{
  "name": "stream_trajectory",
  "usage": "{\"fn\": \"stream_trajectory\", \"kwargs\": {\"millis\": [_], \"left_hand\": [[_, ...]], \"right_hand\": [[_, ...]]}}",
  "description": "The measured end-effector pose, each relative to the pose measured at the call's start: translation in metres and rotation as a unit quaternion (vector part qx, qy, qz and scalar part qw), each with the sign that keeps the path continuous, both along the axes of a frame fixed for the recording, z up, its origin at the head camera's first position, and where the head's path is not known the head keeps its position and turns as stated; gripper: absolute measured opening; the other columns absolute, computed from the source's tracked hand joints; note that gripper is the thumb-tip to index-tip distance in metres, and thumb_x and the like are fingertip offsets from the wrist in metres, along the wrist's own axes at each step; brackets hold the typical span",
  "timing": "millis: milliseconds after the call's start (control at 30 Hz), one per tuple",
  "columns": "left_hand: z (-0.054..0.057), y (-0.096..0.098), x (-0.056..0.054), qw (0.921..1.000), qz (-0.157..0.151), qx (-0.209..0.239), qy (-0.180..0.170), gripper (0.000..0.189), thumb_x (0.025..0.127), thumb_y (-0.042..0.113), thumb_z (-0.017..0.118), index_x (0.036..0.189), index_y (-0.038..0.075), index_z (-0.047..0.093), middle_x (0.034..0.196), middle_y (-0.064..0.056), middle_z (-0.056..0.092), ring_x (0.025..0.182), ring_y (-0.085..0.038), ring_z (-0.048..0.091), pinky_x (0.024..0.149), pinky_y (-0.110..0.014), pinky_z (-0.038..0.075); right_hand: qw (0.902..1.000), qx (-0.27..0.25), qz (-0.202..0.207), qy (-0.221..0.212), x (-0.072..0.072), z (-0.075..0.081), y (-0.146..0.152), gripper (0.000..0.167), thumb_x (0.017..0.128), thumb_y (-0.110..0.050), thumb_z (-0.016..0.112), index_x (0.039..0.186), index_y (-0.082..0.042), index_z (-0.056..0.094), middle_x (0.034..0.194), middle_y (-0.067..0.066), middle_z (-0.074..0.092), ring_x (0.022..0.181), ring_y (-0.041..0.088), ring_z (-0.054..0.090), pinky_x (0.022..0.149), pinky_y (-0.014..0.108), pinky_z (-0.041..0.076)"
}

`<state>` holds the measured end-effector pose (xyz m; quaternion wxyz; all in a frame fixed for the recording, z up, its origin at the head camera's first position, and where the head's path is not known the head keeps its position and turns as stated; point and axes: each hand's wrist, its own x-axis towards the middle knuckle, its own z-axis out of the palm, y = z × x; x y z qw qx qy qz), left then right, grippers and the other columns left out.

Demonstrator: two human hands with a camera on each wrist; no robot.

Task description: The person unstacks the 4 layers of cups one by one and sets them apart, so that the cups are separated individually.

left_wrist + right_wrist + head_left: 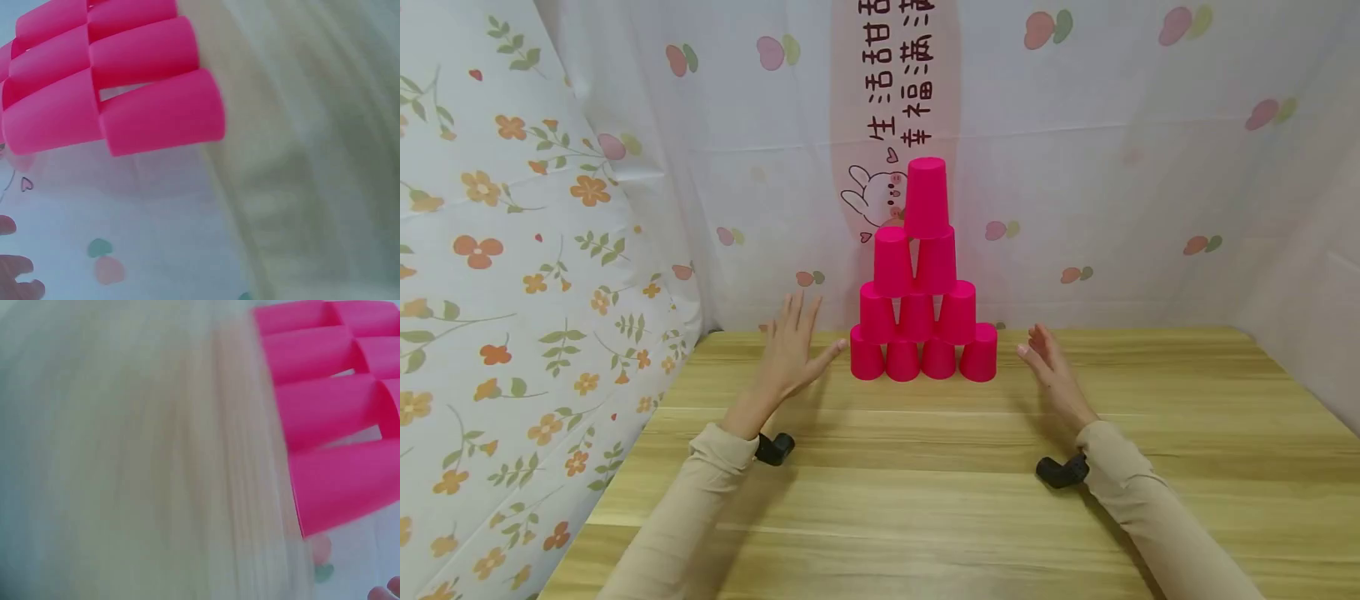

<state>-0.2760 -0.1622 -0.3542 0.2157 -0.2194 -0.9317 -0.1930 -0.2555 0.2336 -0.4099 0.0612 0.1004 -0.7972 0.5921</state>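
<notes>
Ten pink cups (932, 271), upside down, form a four-tier pyramid near the far edge of the wooden table (925, 492). Just beside its left end, the person's left hand (786, 354) is open, fingers spread; to the right, the right hand (1060, 375) is relaxed and holds nothing. Patterned cloth (1112, 192) hangs behind.

Table (910, 517): 1 pc., lt. yellowish-brn., wood-grain top, streaks running approx. L–R.
Base-row cups (902, 362): qty. 4, bright pink, upside down, side by side, standing directly on top.
Row posn.: nr. back edge, a bit L of ctr.
</notes>
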Motion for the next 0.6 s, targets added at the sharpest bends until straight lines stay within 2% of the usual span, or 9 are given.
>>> {"fn": "stream_trajectory", "kwargs": {"millis": [100,167,267,400,467,600], "left_hand": [[0.011,0.004,-0.004,0.9996,-0.007,0.001,0.026,0.079,0.088,0.056,0.048,0.145,0.006,0.027,0.151,-0.021,0.016,0.137,-0.041,0.011,0.099,-0.067,0.018],[0.017,0.006,-0.005,0.9996,-0.01,0.015,0.023,0.08,0.088,0.059,0.045,0.145,0.007,0.027,0.15,-0.02,0.018,0.137,-0.039,0.013,0.1,-0.066,0.019],[0.029,0.012,-0.007,0.9965,-0.022,0.079,-0.017,0.081,0.088,0.064,0.039,0.146,0.009,0.026,0.15,-0.017,0.02,0.138,-0.034,0.015,0.102,-0.063,0.019],[0.045,0.02,-0.009,0.9834,-0.039,0.165,-0.065,0.085,0.087,0.068,0.034,0.147,0.008,0.024,0.15,-0.014,0.022,0.137,-0.028,0.019,0.105,-0.058,0.019],[0.053,0.024,-0.011,0.9805,-0.043,0.178,-0.073,0.086,0.086,0.069,0.034,0.147,0.009,0.024,0.15,-0.013,0.023,0.136,-0.028,0.022,0.106,-0.055,0.02],[0.068,0.034,-0.016,0.9802,-0.043,0.18,-0.071,0.082,0.087,0.066,0.037,0.147,0.012,0.024,0.151,-0.01,0.023,0.132,-0.028,0.03,0.104,-0.051,0.028]], "right_hand": [[0.9995,-0.027,-0.017,0.005,-0.003,-0.012,-0.005,0.072,0.098,-0.031,0.046,0.149,-0.003,0.004,0.151,0.02,0.013,0.138,0.034,0.012,0.109,0.048,0.015],[0.9993,-0.028,-0.023,0.01,-0.005,-0.02,-0.009,0.07,0.097,-0.029,0.048,0.148,-0.003,0.007,0.151,0.02,0.016,0.137,0.034,0.015,0.109,0.048,0.017],[0.9983,-0.03,-0.035,0.036,-0.009,-0.031,-0.013,0.066,0.097,-0.024,0.051,0.147,0.0,0.015,0.149,0.02,0.022,0.135,0.036,0.022,0.107,0.048,0.023],[0.9972,-0.015,-0.038,0.062,-0.015,-0.039,-0.021,0.066,0.094,-0.024,0.055,0.145,0.001,0.021,0.147,0.02,0.027,0.133,0.036,0.028,0.105,0.048,0.026],[0.997,-0.01,-0.038,0.067,-0.018,-0.041,-0.026,0.068,0.093,-0.025,0.057,0.145,0.001,0.022,0.146,0.02,0.029,0.133,0.035,0.028,0.106,0.048,0.025],[0.9965,-0.009,-0.045,0.07,-0.022,-0.042,-0.037,0.072,0.09,-0.024,0.062,0.145,0.0,0.022,0.144,0.02,0.033,0.132,0.034,0.029,0.107,0.047,0.024]]}}
